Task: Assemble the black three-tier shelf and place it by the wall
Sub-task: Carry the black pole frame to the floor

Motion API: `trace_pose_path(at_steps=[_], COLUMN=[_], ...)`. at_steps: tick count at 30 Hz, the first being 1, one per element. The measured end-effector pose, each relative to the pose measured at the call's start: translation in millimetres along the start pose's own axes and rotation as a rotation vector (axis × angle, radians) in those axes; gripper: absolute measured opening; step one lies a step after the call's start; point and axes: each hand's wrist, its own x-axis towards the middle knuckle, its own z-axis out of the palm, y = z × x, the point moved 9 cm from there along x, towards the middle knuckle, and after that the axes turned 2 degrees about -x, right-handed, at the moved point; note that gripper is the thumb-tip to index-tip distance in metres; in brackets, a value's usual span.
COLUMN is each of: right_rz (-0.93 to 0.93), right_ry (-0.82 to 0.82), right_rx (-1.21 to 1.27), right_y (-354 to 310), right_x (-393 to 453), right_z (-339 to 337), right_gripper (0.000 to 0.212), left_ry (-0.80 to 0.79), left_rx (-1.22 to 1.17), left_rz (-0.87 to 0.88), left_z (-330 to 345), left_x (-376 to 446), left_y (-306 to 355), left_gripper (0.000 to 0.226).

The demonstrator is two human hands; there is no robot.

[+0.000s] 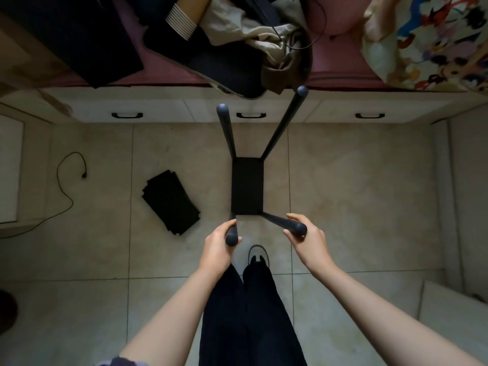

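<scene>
Black shelf frame (247, 186): one rectangular black panel, seen from straight above, standing on the tiled floor with four round dark poles rising from its corners. Far-left pole (226, 130) and far-right pole (286, 120) have rounded caps and stand free, splayed outward in the wide-angle view. Near-left pole (232, 235) and near-right pole (286, 223) are each held near the top.

Spare black panels (171, 202): flat stack on the floor left of the frame, well apart, set askew; notched corners; probably two or more, count unclear.
</scene>
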Motion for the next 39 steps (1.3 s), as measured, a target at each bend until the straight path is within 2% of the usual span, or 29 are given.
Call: trace_pose_path(at_steps=[11,15,22,29,39], right_rz=[-0.069,-0.16,-0.329,-0.464,-0.708], right_ry=[-0.024,-0.02,-0.13,-0.254,-0.457], right_rx=[-0.128,-0.168,-0.11,-0.204,-0.403], right_y=[-34,-75,-160,-216,-270], right_x=[-25,-48,-102,-160,-269], right_z=[-34,-48,-42,14,150], right_gripper=[0.043,0.04,0.031,0.022,0.02], left_ry=[0.037,0.102,0.284,0.519,0.95], left_rx=[0.065,0.019,-0.209,-0.317,-0.463], left_rz=[0.051,0.096,0.125,0.054,-0.115], left_z=[-17,-40,-92,-146,-215], left_x=[-36,-68,-143,-229,-375], left_y=[26,48,58,8,-114], left_gripper=[0.045,0.043,0.023,0.014,0.013])
